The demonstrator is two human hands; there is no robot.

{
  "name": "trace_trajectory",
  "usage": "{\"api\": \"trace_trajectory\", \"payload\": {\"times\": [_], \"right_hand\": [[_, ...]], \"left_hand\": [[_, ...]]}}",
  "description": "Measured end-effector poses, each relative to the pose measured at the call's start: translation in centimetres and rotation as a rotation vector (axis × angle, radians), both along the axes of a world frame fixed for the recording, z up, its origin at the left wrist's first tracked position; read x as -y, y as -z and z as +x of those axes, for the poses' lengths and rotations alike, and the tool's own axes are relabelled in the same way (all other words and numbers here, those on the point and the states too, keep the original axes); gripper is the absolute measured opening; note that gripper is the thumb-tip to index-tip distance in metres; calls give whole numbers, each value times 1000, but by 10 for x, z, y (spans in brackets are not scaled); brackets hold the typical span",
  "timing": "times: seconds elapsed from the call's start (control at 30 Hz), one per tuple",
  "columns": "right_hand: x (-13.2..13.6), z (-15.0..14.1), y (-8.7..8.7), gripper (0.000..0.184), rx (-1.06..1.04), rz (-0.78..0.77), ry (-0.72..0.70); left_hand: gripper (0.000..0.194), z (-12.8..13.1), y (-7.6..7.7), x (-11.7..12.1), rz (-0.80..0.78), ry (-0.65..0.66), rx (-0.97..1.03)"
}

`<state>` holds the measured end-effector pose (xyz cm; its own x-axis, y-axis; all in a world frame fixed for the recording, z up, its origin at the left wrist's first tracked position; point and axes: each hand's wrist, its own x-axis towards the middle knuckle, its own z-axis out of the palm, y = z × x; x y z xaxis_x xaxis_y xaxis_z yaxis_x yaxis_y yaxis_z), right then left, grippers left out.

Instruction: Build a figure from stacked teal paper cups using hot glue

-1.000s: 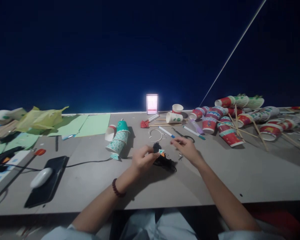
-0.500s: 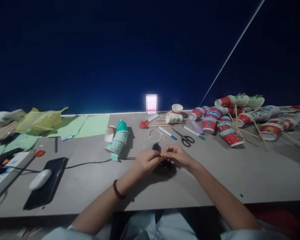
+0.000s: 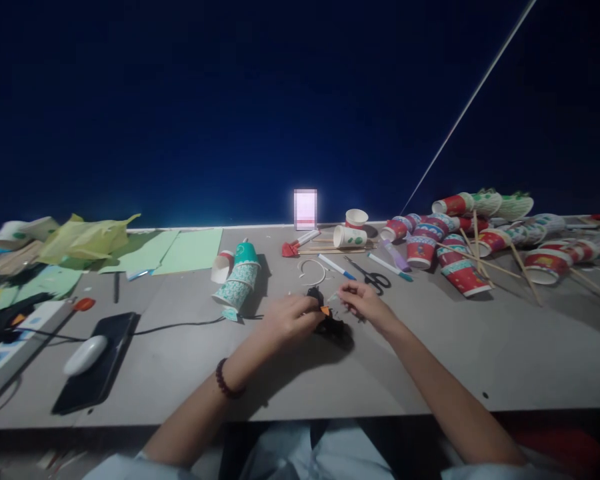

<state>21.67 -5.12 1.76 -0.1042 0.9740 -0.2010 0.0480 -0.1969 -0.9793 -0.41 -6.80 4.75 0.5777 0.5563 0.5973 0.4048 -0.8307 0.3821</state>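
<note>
Under my left hand [image 3: 294,318] is a black corded tool with an orange part, which looks like a glue gun [image 3: 333,325]. My left fingers are closed over its near side and hide much of it. Just to the right, my right hand [image 3: 364,303] pinches a thin, whitish scrap [image 3: 333,297] close to the orange part. Its exact kind is too small to make out. Behind my hands lie a thin white ring [image 3: 312,272] and black scissors [image 3: 373,277].
Stacked teal cups [image 3: 240,277] lie left of my hands. Markers [image 3: 336,266] and wooden sticks [image 3: 330,250] lie behind. Red patterned cup chains [image 3: 460,267] fill the right. A black phone [image 3: 115,350] carries a white mouse [image 3: 85,355], beside a power strip [image 3: 30,340].
My right hand has drawn away from my left, to the right and slightly up, with the whitish scrap in its fingertips. The orange part now shows more clearly. My left hand stays on the tool.
</note>
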Motion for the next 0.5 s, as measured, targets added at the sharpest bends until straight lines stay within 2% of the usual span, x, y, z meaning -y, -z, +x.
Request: {"api": "trace_trajectory", "payload": {"times": [0.1, 0.2, 0.27, 0.33, 0.4, 0.5], "right_hand": [[-8, 12, 8, 29, 176, 73, 88], [-11, 18, 12, 25, 347, 61, 50], [-10, 19, 12, 24, 481, 85, 27], [-10, 18, 11, 22, 633, 137, 17], [-8, 17, 8, 22, 760, 179, 22], [-5, 16, 1, 24, 918, 182, 37]], "left_hand": [[14, -18, -26, -3, -74, -165, -35], [23, -44, -54, -8, -216, -370, -73], [29, -61, -64, -13, -309, -576, -184], [34, -76, -66, -18, -359, -742, -336], [38, -87, -60, -24, -369, -861, -454], [43, -100, -45, -32, -402, -895, -498]]}}
